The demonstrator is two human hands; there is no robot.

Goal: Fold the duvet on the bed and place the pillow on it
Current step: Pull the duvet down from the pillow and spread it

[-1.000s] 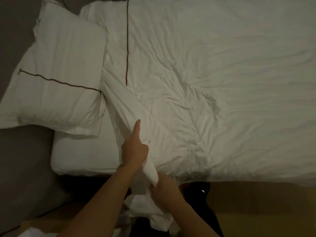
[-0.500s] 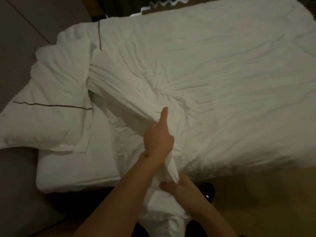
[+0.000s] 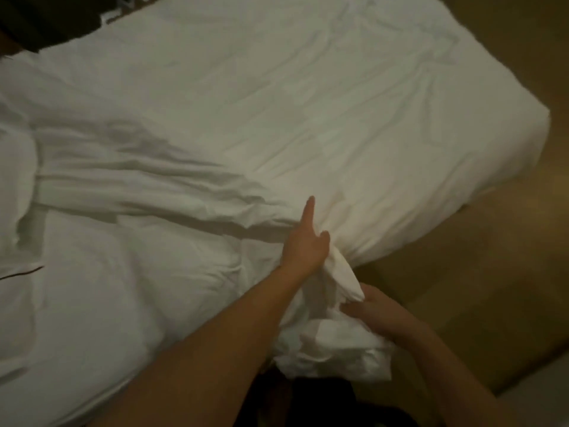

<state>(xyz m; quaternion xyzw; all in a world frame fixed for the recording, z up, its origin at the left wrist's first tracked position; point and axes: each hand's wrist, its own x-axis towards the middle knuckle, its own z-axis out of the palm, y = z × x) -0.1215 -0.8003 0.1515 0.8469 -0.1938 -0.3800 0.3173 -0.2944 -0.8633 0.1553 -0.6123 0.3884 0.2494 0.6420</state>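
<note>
A white duvet [image 3: 308, 103] covers most of the bed, with a long bunched ridge running from the left edge to my hands. My left hand [image 3: 304, 241] grips that gathered edge near the bed's front side, its index finger pointing straight out over the fabric. Just below and to the right, my right hand [image 3: 369, 306] holds the end of the same bunch, which hangs off the bed in a crumpled wad. At the far left edge only a strip of the white pillow [image 3: 12, 282] with a dark piping line shows.
The bare white mattress sheet [image 3: 107, 303] shows at the lower left, below the ridge. A tan floor [image 3: 492, 272] lies along the right and front of the bed. Something dark [image 3: 46, 20] stands beyond the bed's far left corner.
Both hands have carried the gathered duvet edge rightward along the bed's front side. The view has swung right, so the pillow has slid almost out at the left.
</note>
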